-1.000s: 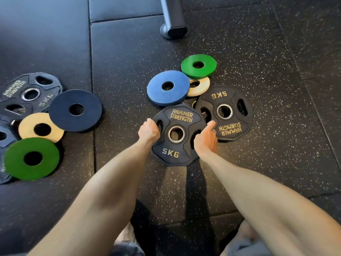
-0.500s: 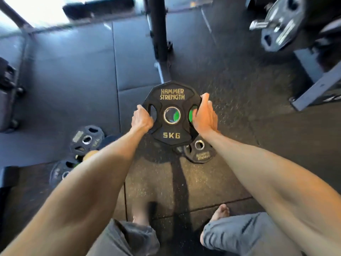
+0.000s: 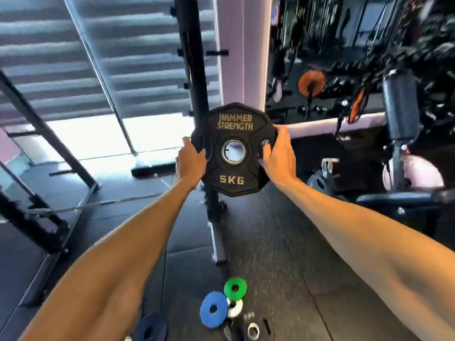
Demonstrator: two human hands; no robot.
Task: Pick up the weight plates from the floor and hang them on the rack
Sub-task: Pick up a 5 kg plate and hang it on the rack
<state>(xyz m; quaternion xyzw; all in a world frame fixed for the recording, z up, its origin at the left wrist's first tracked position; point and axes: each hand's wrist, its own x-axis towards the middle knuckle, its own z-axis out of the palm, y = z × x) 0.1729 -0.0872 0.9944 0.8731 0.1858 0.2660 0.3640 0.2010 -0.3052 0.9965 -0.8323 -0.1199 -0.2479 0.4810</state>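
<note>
Both my arms are stretched forward and up, holding the black 5 kg plate [image 3: 234, 150] upright in the air at its two sides, face toward the camera, "HAMMER STRENGTH" at top and "5KG" at bottom. My left hand [image 3: 190, 159] grips the plate's left edge, fingers [image 3: 200, 156] curled into the left grip slot and clamped on the rim. My right hand [image 3: 279, 153] lies flatter against the right edge, thumb up over the rim, fingers [image 3: 264, 156] hooked into the right slot; clamped on the plate as well. The plate's centre hole shows bright light through it. Directly behind the plate stands the dark upright post of the rack [image 3: 194, 77], with short pegs projecting on its side; its base runs down along the floor [image 3: 283, 254] toward me. The plate overlaps the post in view; I cannot tell whether they touch. On the floor below, between my forearms, lie a green plate [image 3: 235, 288], a blue plate [image 3: 213, 309] just beside it, a small white plate [image 3: 235, 308] partly under both, and a second black plate [image 3: 254, 328] at the bottom edge. A dark navy plate [image 3: 150, 329] lies lower left, half hidden by my left forearm. Background machines on the right are blurred.
</note>
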